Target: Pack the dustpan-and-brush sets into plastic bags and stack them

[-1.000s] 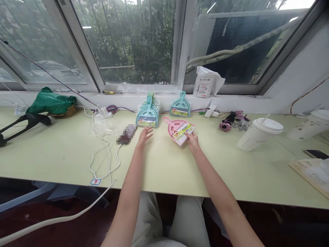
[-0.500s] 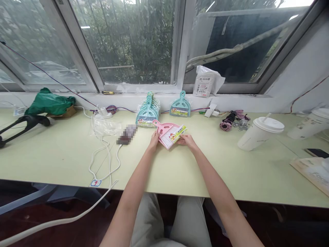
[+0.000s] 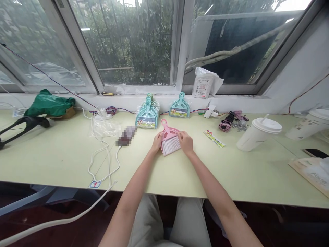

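Observation:
A pink dustpan and brush set (image 3: 170,145) with white bristles is held over the table, its handle pointing away from me. My left hand (image 3: 156,141) grips its left edge. At the right edge, my right hand (image 3: 186,141) is closed with its fingers pinched on the set. A yellow-green printed label card (image 3: 214,138) lies on the table to the right of my right hand. Behind the set stand several wrapped teal dustpan sets (image 3: 147,115) in a row, and a single teal set (image 3: 179,107) leans at the wall.
On the left lie a blurred device (image 3: 126,135) with a white cable, clear plastic (image 3: 104,127) and a green bag (image 3: 50,103). To the right are a folded umbrella (image 3: 227,122), a white lidded cup (image 3: 257,135) and a phone (image 3: 315,153).
The label card has left the pink set and now lies on the table at the right. The pink set has turned more upright, and my right hand has moved onto its right edge.

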The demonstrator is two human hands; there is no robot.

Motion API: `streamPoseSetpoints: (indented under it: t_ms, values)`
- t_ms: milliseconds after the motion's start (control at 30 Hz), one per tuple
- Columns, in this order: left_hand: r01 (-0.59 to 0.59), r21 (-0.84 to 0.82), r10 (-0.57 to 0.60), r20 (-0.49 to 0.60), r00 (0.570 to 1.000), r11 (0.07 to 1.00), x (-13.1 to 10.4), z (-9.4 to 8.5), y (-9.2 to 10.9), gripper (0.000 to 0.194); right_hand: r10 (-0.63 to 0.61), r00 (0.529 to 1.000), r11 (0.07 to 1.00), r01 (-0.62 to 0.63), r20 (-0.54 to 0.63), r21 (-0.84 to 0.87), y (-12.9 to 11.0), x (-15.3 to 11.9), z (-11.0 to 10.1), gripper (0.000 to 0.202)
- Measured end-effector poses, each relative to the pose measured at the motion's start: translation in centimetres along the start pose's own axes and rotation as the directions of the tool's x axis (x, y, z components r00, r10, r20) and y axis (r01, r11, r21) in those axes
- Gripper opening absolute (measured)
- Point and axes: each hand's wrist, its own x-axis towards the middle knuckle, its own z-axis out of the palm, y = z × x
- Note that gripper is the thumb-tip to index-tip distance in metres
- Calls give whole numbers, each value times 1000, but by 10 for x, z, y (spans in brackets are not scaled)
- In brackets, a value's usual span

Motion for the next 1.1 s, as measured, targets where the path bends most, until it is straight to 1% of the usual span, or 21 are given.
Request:
streamPoseSetpoints:
  t_ms: [33, 67, 100, 200, 267, 400, 500, 600, 767, 867, 933, 1033, 1100]
  values:
    - [-10, 7, 10, 24, 1000, 1000, -2, 3, 2, 41, -98, 994, 992, 101, 37, -80, -9, -5, 6, 29]
    - [-15, 8, 15, 38, 999, 1000, -4, 5, 4, 41, -157, 986, 975, 165, 63, -150, -16, -9, 11, 28]
    - [-17, 8, 16, 44, 999, 1000, -6, 7, 6, 39, -184, 980, 958, 196, 75, -210, -20, -12, 14, 27]
    - [-17, 4, 16, 55, 998, 1000, -9, 11, 11, 37, -159, 986, 921, 164, 45, -353, -22, -13, 14, 26]
    - [-19, 6, 18, 67, 998, 1000, -11, 14, 13, 37, -156, 987, 902, 157, 37, -402, -19, -12, 11, 26]
    - [-1, 2, 1, 141, 990, 1000, -13, 15, 18, 40, -186, 982, 892, 187, 42, -412, -13, -10, 9, 25]
    - [-16, 17, 12, 195, 981, 1000, -13, 14, 22, 43, -158, 987, 916, 153, 16, -371, -11, -9, 10, 25]
    - [-55, 71, 39, 218, 975, 996, -10, 13, 26, 41, -130, 991, 938, 123, 0, -325, -9, -7, 10, 25]
    - [-122, 242, 81, 172, 982, 963, -9, 10, 31, 33, -128, 992, 947, 121, -4, -298, -16, -6, 4, 28]
    - [-192, 341, 136, 181, 974, 920, -16, 9, 40, 40, -154, 988, 939, 140, -22, -313, -26, -9, 1, 33]
    - [-222, 404, 168, 166, 972, 887, -22, 11, 48, 42, -166, 985, 936, 143, -44, -322, -33, -10, 0, 36]
    - [-211, 530, 190, 95, 977, 821, -28, 16, 56, 41, -198, 977, 927, 162, -74, -339, -43, -10, -6, 38]
    - [-153, 653, 198, 4, 980, 742, -27, 17, 58, 42, -249, 964, 907, 199, -89, -371, -50, -8, -14, 38]
